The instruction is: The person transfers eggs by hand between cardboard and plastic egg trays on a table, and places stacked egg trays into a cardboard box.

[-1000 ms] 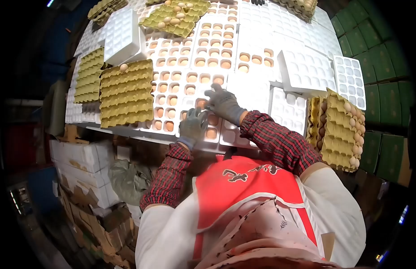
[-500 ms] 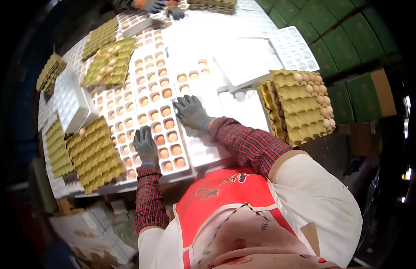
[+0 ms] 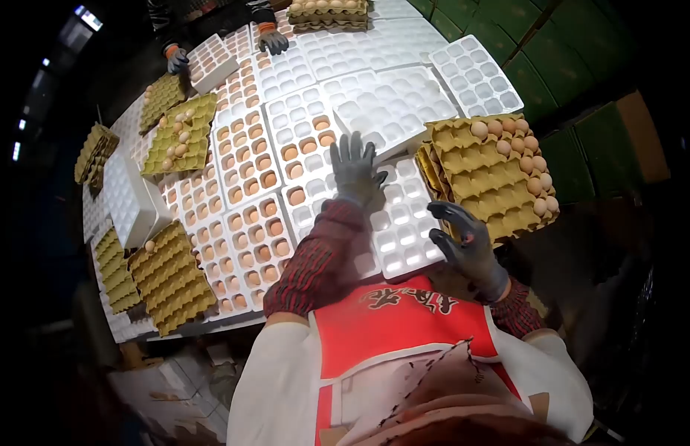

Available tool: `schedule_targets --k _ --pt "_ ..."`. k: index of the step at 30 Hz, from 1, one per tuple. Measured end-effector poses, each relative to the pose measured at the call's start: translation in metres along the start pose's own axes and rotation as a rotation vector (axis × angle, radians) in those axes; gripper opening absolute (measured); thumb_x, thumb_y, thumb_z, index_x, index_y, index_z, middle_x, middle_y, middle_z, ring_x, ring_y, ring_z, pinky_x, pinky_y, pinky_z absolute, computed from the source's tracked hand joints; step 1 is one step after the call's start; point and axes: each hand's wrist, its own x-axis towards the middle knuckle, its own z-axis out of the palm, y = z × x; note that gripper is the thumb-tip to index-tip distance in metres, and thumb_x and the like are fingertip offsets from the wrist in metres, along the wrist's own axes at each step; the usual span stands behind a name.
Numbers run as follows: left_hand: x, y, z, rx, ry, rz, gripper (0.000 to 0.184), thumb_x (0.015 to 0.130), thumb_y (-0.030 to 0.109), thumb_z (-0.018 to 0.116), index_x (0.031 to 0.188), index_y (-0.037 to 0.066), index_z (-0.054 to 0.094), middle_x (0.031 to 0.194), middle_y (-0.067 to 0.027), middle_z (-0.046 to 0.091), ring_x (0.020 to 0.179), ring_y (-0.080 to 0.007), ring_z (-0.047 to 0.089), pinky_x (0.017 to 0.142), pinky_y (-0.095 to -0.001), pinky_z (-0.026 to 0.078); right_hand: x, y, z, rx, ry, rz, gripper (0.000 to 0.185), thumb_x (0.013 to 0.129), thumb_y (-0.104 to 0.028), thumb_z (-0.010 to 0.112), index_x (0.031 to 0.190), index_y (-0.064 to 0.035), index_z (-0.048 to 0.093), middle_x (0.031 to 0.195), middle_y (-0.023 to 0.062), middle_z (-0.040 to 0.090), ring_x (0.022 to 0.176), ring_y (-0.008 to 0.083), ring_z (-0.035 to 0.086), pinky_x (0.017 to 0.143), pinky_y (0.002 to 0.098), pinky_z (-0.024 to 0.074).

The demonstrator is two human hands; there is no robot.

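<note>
My left hand (image 3: 357, 172), in a grey glove, lies open with fingers spread over white foam trays, just left of the stacked trays. Partly under that forearm is a white foam egg tray (image 3: 304, 209) with an egg in one corner. My right hand (image 3: 470, 251), gloved too, is open with bent fingers and thumb apart. It is at the right edge of a white tray (image 3: 406, 236) with bare cups; whether it touches that edge I cannot tell. Beyond my right hand stands a stack of yellow pulp trays (image 3: 479, 178) with brown eggs (image 3: 537, 165) along its right side.
Filled egg trays (image 3: 244, 160) cover the left half of the table. Yellow pulp trays (image 3: 170, 282) and a white foam stack (image 3: 126, 193) stand farther left. Across the table are a co-worker's gloved hands (image 3: 273, 41). Green boxes (image 3: 575, 82) line the right side.
My left hand has moved right and away from me, off the filled tray. My right hand has moved right to the tray's edge. The co-worker's hands have moved apart.
</note>
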Motion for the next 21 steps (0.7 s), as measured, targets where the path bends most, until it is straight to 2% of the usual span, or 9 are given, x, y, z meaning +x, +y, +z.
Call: schedule_targets --k 3,6,8,11,13,15,17,19,21 --pt "0.018 -0.011 0.033 0.031 0.045 0.034 0.041 0.085 0.043 0.074 0.111 0.012 0.070 0.151 -0.0156 0.047 0.141 -0.0414 0.038 0.120 -0.0593 0.020 -0.024 0.008 -0.036 -0.096 0.095 -0.005 0.034 0.088 -0.007 0.072 0.120 0.0007 0.067 0.119 0.0206 0.069 0.111 0.0371 0.067 0.094 0.0402 0.0534" --pt "-0.017 -0.025 -0.016 -0.076 0.299 -0.096 0.030 0.086 0.038 0.069 0.098 0.012 0.074 0.144 -0.0136 0.055 0.139 -0.0418 0.041 0.121 -0.0626 0.017 -0.045 0.023 -0.063 -0.096 0.191 -0.003 0.033 0.087 -0.003 0.072 0.118 0.0022 0.067 0.117 0.0212 0.069 0.107 0.0362 0.068 0.091 0.0388 0.0543" --pt "-0.061 -0.039 -0.056 0.154 0.384 -0.213 0.035 0.088 0.039 0.071 0.096 0.005 0.075 0.144 -0.0198 0.054 0.137 -0.0435 0.042 0.118 -0.0606 0.022 -0.065 0.034 -0.085 -0.048 0.285 0.163 0.031 0.085 0.001 0.072 0.116 0.0028 0.068 0.116 0.0199 0.070 0.105 0.0346 0.068 0.088 0.0382 0.0546" --pt "-0.137 -0.085 -0.073 0.396 0.255 -0.480 0.047 0.092 0.047 0.066 0.104 0.004 0.077 0.149 -0.0128 0.052 0.140 -0.0392 0.040 0.117 -0.0595 0.023 -0.071 0.045 -0.115 -0.185 0.400 0.167 0.029 0.085 -0.001 0.074 0.114 -0.0001 0.070 0.114 0.0180 0.070 0.105 0.0360 0.067 0.087 0.0405 0.0541" --pt "-0.171 -0.121 -0.063 0.529 0.099 -0.647 0.053 0.090 0.054 0.064 0.117 0.009 0.073 0.152 -0.0086 0.049 0.141 -0.0389 0.038 0.116 -0.0591 0.024 -0.074 0.066 -0.146 -0.394 0.401 0.032 0.032 0.084 -0.004 0.075 0.116 -0.0029 0.070 0.117 0.0161 0.069 0.105 0.0360 0.066 0.089 0.0420 0.0543" --pt "-0.157 -0.085 -0.086 0.491 -0.110 -0.901 0.069 0.088 0.062 0.065 0.133 0.010 0.063 0.154 -0.0183 0.045 0.145 -0.0407 0.034 0.117 -0.0611 0.023 -0.081 0.102 -0.193 -0.524 0.428 0.010 0.035 0.084 -0.005 0.074 0.119 -0.0055 0.070 0.121 0.0158 0.068 0.109 0.0354 0.065 0.093 0.0427 0.0536" --pt "-0.132 -0.051 -0.096 0.420 0.023 -0.805 0.066 0.088 0.052 0.072 0.133 0.005 0.062 0.148 -0.0219 0.051 0.140 -0.0393 0.043 0.114 -0.0568 0.033 -0.084 0.126 -0.229 -0.552 0.381 -0.005 0.037 0.083 -0.006 0.073 0.120 -0.0072 0.069 0.123 0.0152 0.067 0.110 0.0352 0.064 0.094 0.0432 0.0531" --pt "-0.100 -0.010 -0.094 -0.125 0.208 -0.374 0.056 0.089 0.033 0.077 0.131 -0.001 0.063 0.138 -0.0203 0.060 0.129 -0.0371 0.054 0.109 -0.0460 0.043 -0.088 0.140 -0.256 -0.590 0.240 -0.020 0.039 0.082 -0.007 0.073 0.121 -0.0083 0.068 0.125 0.0148 0.066 0.110 0.0350 0.064 0.094 0.0434 0.0529" --pt "-0.055 0.111 -0.109 -0.676 0.072 -0.240 0.045 0.089 0.017 0.078 0.126 -0.004 0.065 0.127 -0.0192 0.066 0.113 -0.0332 0.065 0.099 -0.0358 0.051 -0.080 0.148 -0.266 -0.629 0.010 -0.048 0.041 0.081 -0.008 0.072 0.121 -0.0089 0.067 0.126 0.0143 0.065 0.110 0.0347 0.064 0.094 0.0433 0.0530"
